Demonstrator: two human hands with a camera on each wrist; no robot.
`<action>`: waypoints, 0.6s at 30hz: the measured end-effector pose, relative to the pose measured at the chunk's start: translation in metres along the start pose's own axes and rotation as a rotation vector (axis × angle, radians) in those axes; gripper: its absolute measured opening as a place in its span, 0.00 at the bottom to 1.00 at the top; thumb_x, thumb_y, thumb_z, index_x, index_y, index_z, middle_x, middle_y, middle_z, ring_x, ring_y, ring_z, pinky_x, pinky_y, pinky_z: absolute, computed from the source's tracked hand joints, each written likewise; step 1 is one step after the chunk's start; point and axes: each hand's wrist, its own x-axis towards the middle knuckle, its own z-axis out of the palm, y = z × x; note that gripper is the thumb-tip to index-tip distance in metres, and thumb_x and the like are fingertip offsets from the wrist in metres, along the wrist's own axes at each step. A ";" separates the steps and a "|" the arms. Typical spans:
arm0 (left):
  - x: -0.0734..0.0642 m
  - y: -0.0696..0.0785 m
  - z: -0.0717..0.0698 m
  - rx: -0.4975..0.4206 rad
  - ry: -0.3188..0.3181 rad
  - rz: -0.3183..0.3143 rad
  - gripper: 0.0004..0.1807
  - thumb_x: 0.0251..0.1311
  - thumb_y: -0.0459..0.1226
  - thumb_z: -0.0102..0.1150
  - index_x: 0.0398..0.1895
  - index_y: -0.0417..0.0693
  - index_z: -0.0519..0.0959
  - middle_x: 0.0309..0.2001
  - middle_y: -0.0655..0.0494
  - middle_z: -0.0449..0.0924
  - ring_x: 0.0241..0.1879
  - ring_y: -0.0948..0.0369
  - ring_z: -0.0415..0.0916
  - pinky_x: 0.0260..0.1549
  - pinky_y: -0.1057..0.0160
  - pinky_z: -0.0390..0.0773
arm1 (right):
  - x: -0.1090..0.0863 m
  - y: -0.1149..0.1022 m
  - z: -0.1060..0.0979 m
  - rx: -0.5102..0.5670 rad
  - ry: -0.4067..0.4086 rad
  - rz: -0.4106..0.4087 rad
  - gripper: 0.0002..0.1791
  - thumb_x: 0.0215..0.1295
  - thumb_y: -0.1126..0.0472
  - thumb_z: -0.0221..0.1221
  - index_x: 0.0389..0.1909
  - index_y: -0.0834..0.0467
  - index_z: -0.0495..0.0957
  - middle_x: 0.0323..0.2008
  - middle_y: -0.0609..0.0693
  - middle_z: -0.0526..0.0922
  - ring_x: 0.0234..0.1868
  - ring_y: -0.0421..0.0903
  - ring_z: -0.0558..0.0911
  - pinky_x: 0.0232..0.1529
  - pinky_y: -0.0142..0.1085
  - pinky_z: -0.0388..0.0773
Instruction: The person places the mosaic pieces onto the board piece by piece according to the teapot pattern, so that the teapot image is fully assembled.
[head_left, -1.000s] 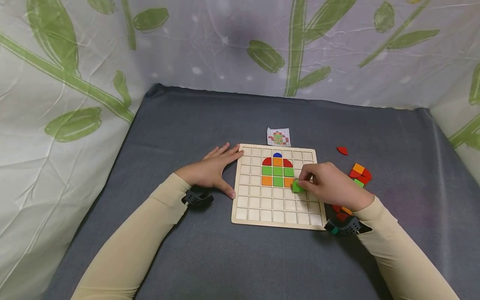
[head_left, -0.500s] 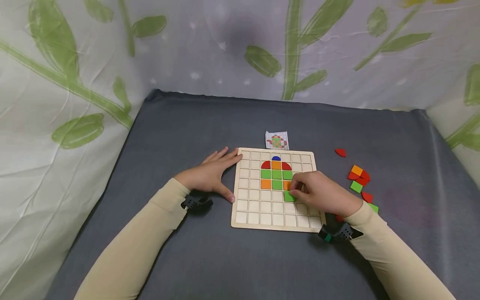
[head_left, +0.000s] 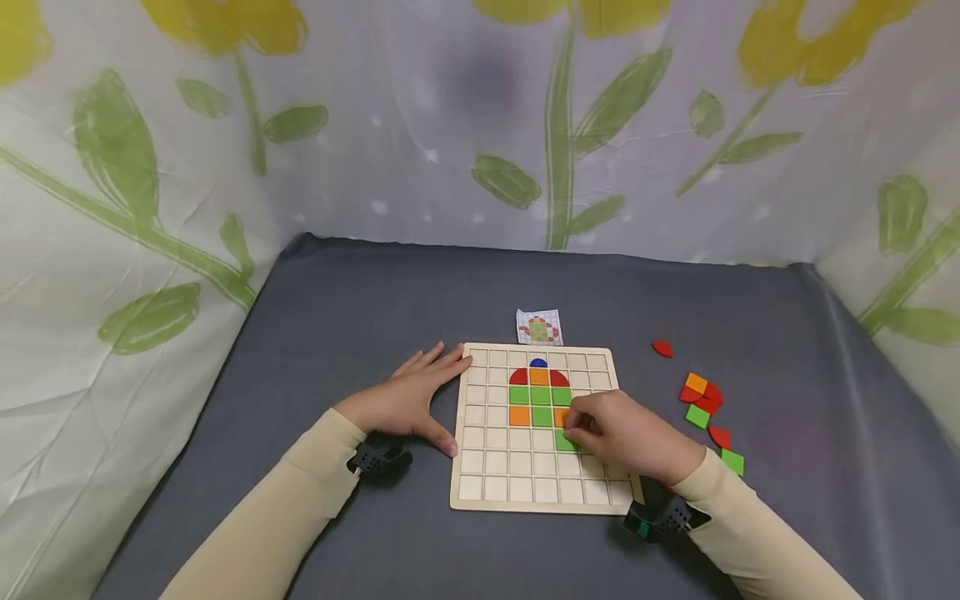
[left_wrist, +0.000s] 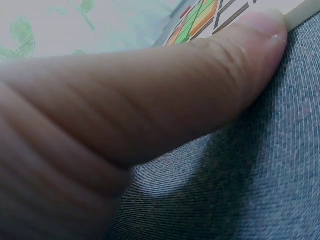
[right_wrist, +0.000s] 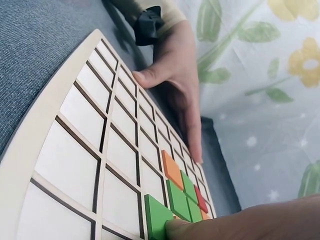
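A wooden grid board (head_left: 495, 506) lies on the grey cloth. My left hand (head_left: 405, 407), fingers spread, rests against its left edge; the thumb (left_wrist: 250, 55) touches that edge in the left wrist view. With thumb and fingers curled, my right hand (head_left: 630, 433) pinches a green square tile (head_left: 565, 440) at a cell below the right-hand orange tile (head_left: 560, 417). In the right wrist view the thumb meets the edge of this green tile (right_wrist: 156, 215), and the other fingers are mostly hidden. Above it are set green, orange and red tiles, topped by a blue half-round one (head_left: 538, 363).
A small printed pattern card (head_left: 538, 328) lies just beyond the board. Loose pieces are scattered to the right: a red piece (head_left: 662, 348), an orange tile (head_left: 696, 382), green squares (head_left: 697, 416) and more red pieces (head_left: 719, 437). A patterned curtain (head_left: 420, 167) hangs behind.
My right hand has moved left with the green tile, bringing it down to the cell under the orange one. The left hand stays at the board's edge. The head view has tilted up.
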 end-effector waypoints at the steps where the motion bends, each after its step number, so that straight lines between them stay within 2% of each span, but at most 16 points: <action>1: 0.000 0.000 0.000 -0.001 0.000 -0.001 0.74 0.38 0.60 0.86 0.87 0.52 0.50 0.87 0.55 0.37 0.85 0.50 0.26 0.81 0.43 0.30 | 0.000 0.000 0.000 0.000 0.002 0.000 0.07 0.69 0.64 0.69 0.32 0.50 0.84 0.28 0.38 0.80 0.29 0.34 0.75 0.32 0.30 0.76; 9: -0.001 0.002 0.001 -0.018 0.007 0.015 0.73 0.39 0.60 0.86 0.86 0.53 0.51 0.87 0.55 0.38 0.85 0.49 0.27 0.81 0.43 0.31 | -0.007 -0.002 -0.002 -0.044 0.024 0.021 0.03 0.68 0.58 0.70 0.35 0.51 0.87 0.31 0.36 0.83 0.30 0.32 0.76 0.34 0.29 0.79; 18: -0.005 0.001 0.001 -0.037 0.021 -0.001 0.74 0.37 0.58 0.87 0.86 0.52 0.52 0.86 0.53 0.39 0.85 0.48 0.28 0.81 0.42 0.32 | -0.019 0.002 -0.014 -0.038 0.047 0.067 0.03 0.70 0.57 0.69 0.36 0.52 0.87 0.29 0.35 0.82 0.27 0.32 0.75 0.29 0.29 0.77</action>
